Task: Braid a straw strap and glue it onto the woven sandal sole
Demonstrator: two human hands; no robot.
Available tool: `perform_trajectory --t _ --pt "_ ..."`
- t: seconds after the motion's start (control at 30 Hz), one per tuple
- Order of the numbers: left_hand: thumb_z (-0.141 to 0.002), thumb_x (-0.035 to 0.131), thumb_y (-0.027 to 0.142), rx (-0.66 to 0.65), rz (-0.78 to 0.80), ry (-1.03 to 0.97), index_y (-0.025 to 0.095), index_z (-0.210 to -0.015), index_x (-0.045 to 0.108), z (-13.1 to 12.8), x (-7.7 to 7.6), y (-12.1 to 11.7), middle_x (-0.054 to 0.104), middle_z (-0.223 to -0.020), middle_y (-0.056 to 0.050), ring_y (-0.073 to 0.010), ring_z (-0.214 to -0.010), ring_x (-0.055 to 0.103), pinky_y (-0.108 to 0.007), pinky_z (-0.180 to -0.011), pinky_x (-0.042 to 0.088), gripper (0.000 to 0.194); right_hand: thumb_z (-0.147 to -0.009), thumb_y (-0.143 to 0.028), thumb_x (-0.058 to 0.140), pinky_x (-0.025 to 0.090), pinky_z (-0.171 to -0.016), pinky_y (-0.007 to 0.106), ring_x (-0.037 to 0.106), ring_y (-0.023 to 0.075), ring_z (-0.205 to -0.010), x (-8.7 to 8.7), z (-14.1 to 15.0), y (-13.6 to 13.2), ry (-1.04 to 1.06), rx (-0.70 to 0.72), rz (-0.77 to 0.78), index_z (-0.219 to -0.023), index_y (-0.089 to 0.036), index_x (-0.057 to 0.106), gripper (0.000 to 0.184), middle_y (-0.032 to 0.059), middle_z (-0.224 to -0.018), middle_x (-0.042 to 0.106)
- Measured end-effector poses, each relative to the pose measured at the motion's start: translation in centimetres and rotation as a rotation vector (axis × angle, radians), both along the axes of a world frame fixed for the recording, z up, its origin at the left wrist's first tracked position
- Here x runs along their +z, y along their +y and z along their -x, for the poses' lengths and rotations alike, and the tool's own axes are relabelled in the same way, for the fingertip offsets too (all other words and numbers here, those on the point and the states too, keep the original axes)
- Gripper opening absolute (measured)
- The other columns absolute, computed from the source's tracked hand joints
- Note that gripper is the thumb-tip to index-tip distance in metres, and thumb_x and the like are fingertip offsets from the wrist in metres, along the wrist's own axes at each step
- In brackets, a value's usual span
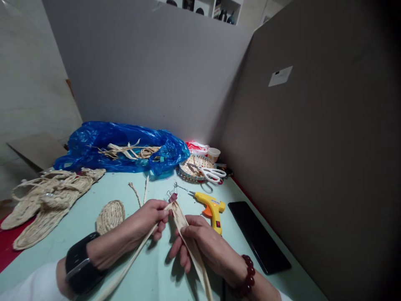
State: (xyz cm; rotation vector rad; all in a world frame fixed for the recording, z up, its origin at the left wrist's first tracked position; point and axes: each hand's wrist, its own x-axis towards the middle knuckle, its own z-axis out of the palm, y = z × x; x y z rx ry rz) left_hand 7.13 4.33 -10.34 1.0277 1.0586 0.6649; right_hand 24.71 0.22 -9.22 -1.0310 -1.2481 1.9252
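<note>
Two pale strips of dried plant fibre, like corn husk, meet at a small dark-red clip [173,197] in the middle of the table. Just below the clip, my left hand [151,218] pinches the narrow left strip [138,250], which trails toward the lower left. The wider right strip [179,217] passes between the thumb and fingers of my right hand [200,240] and runs down to the bottom edge. Thin wire [176,186] lies by the clip. A woven oval sole piece [110,216] rests left of my left forearm, and a yellow glue gun [212,207] lies beyond my right hand.
Woven sandals [59,200] lie at the left. A blue plastic bag [125,133] with fibre strips stands at the back. White-handled scissors [213,174] lean on a round basket [191,177] beside a cup [213,154]. A black phone-like slab [259,236] lies right, near grey partitions [307,146].
</note>
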Motion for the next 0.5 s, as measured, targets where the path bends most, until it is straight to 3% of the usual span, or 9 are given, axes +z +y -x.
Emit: perform_trajectory --t 0.13,0.23,0.37,0.5 --pt "-0.095 0.058 0.035 0.087 0.047 -0.067 0.015 -0.088 0.062 0.7 0.2 -0.3 0.055 -0.064 0.008 -0.0042 -0.039 0.042 -0.017 -0.035 0.035 0.022 -0.068 -0.029 0.048 0.043 -0.038 0.022 0.055 0.0125 -0.039 0.0 -0.2 0.1 -0.047 -0.018 0.030 -0.081 -0.016 0.047 0.018 0.0093 -0.060 0.069" --pt "-0.096 0.055 0.040 0.130 0.077 -0.092 0.015 -0.089 0.061 0.5 0.0 -0.5 0.053 -0.062 0.008 -0.0036 -0.037 0.038 -0.017 -0.032 0.031 0.026 -0.076 -0.030 0.050 0.045 -0.041 0.023 0.056 0.0130 -0.041 0.3 0.0 0.3 -0.114 -0.024 0.014 -0.087 -0.018 0.045 0.017 0.0061 -0.062 0.069" --pt "-0.096 0.056 0.039 0.180 0.054 -0.083 0.015 -0.091 0.062 -0.1 -0.7 -0.4 0.056 -0.065 0.007 -0.0040 -0.038 0.041 -0.017 -0.033 0.034 0.025 -0.089 -0.037 0.050 0.047 -0.046 0.024 0.058 0.0123 -0.045 0.6 0.4 1.1 -0.186 -0.060 -0.091 -0.088 -0.023 0.041 0.017 0.0002 -0.066 0.067" --pt "-0.096 0.057 0.037 0.182 0.000 -0.072 0.015 -0.089 0.062 -0.3 -1.4 -0.6 0.057 -0.065 0.007 -0.0048 -0.040 0.045 -0.018 -0.036 0.038 0.023 -0.092 -0.035 0.046 0.046 -0.048 0.026 0.062 0.0160 -0.050 0.2 1.0 2.0 -0.258 -0.018 -0.195 -0.082 -0.021 0.046 0.017 0.0018 -0.066 0.066"
